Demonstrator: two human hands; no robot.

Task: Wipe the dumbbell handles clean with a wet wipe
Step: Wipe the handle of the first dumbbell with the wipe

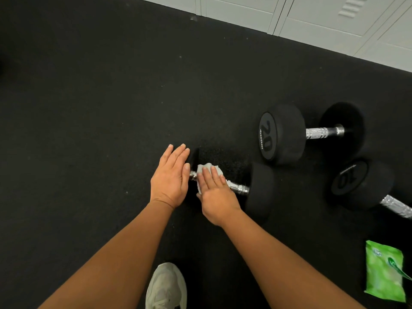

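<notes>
Item: handle cleaning, three dumbbells on a black rubber floor (89, 130).

- Near dumbbell (259, 190): lies on the floor straight ahead of the person. Its knurled metal handle (238, 188) is bare at the right end and covered at the left.
- Wet wipe (206, 168): white and bunched, lying on the left part of that handle.
- Right hand (217, 197): fingers straight, laid flat over the wipe and pressing it on the bar. The thumb is hidden.
- Left hand (170, 177): fingers straight and together, resting flat on the dumbbell's left head, apparently steadying it.
- Dumbbell marked 20 (282, 133): beyond and to the right, well apart from both hands.
- Dumbbell marked 10 (361, 184): at the right, partly cut off by the frame edge.
- Pack of wipes (384, 270): green, at lower right, flap lifted.
- Also present: a pale shoe (166, 286) and grey lockers (312, 18).

Progress, as judged: wiping is under way on the near handle. Whether the other two handles are already clean cannot be told.
</notes>
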